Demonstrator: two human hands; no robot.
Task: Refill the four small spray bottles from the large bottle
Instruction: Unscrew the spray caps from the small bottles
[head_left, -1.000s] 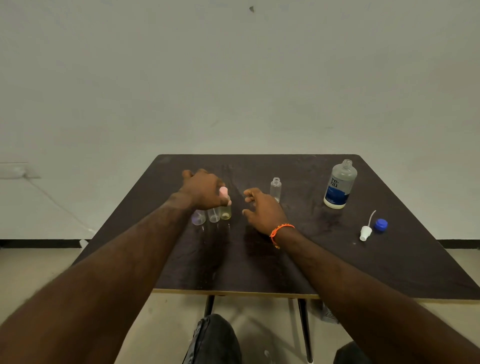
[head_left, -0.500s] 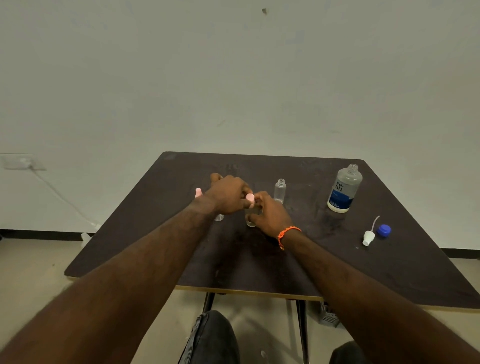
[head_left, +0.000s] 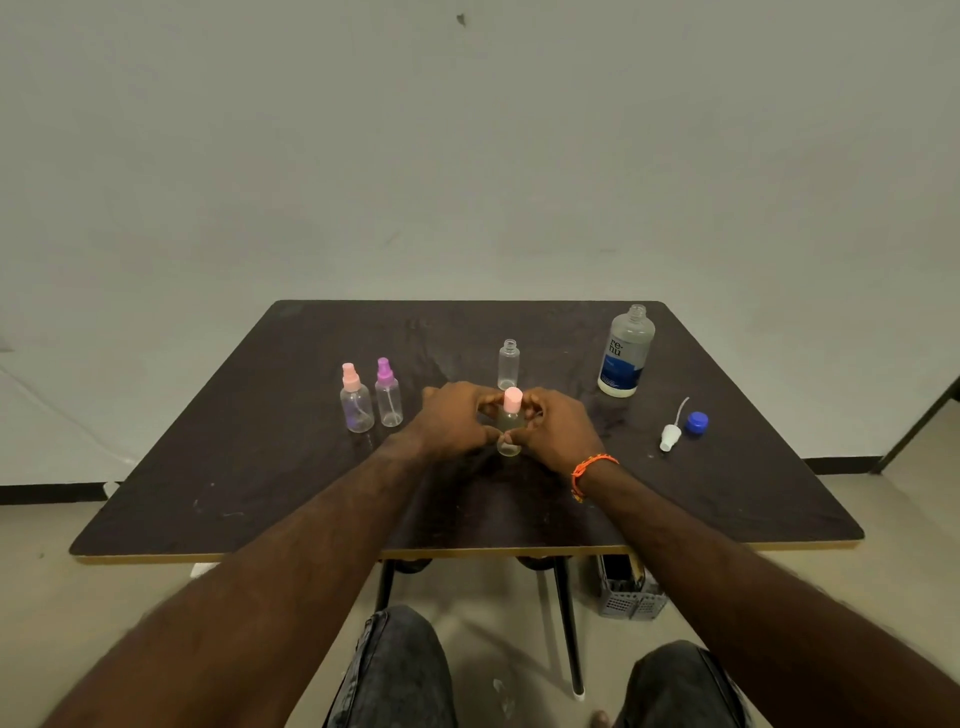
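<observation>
A small yellowish spray bottle (head_left: 509, 422) with a pink cap stands mid-table between my hands. My left hand (head_left: 451, 420) curls round it from the left, and my right hand (head_left: 551, 429) grips its lower body from the right. Behind it stands a small clear bottle (head_left: 508, 365) with no cap. At the left are two more small bottles, one with a pink sprayer (head_left: 355, 399) and one with a purple sprayer (head_left: 388, 393). The large bottle (head_left: 625, 352), uncapped, with a blue label, stands at the back right.
A white spray head with its tube (head_left: 671, 434) and a blue cap (head_left: 696, 422) lie on the dark table (head_left: 260, 467) at the right. A grey basket (head_left: 626, 590) sits on the floor under the table. My knees show below the front edge.
My left hand carried the pink-capped bottle from the row at the left to mid-table. My right hand closed on it there. The two bottles at the left are now uncovered.
</observation>
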